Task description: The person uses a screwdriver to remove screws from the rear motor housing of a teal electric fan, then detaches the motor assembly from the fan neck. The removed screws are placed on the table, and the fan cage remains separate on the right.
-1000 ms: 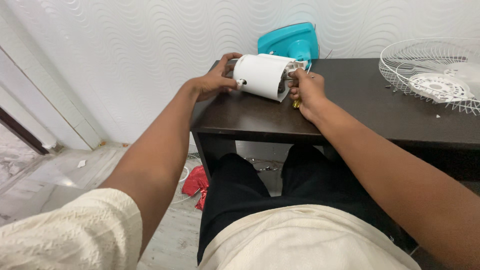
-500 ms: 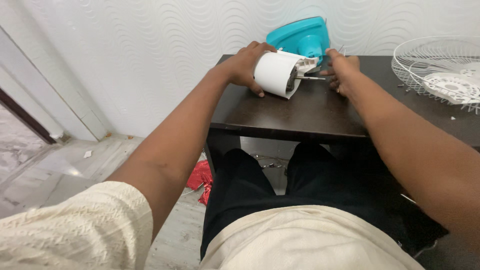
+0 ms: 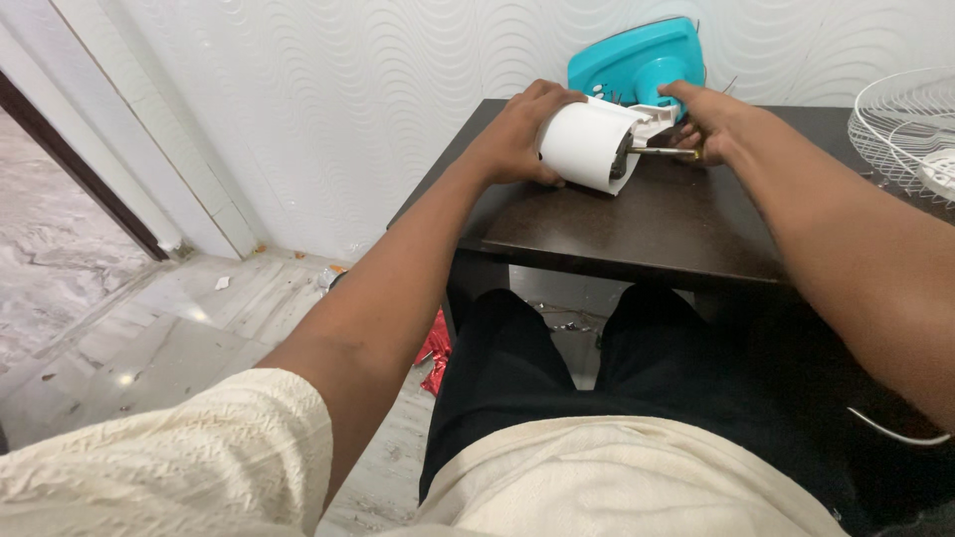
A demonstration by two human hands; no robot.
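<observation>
Both bare arms stretch forward. The left hand (image 3: 517, 134) curls its fingers (image 3: 545, 96) over something gripped beneath them; the right hand (image 3: 711, 119) is closed, fingers (image 3: 686, 91) bent around something thin.

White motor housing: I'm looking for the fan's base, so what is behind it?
Behind the white motor housing a teal base leans against the wall. Its lower part is covered by the housing and the right hand, so how it joins cannot be seen.

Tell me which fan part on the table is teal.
The base standing against the wall behind both hands. The motor housing under the left hand and the wire grille are white.
</observation>
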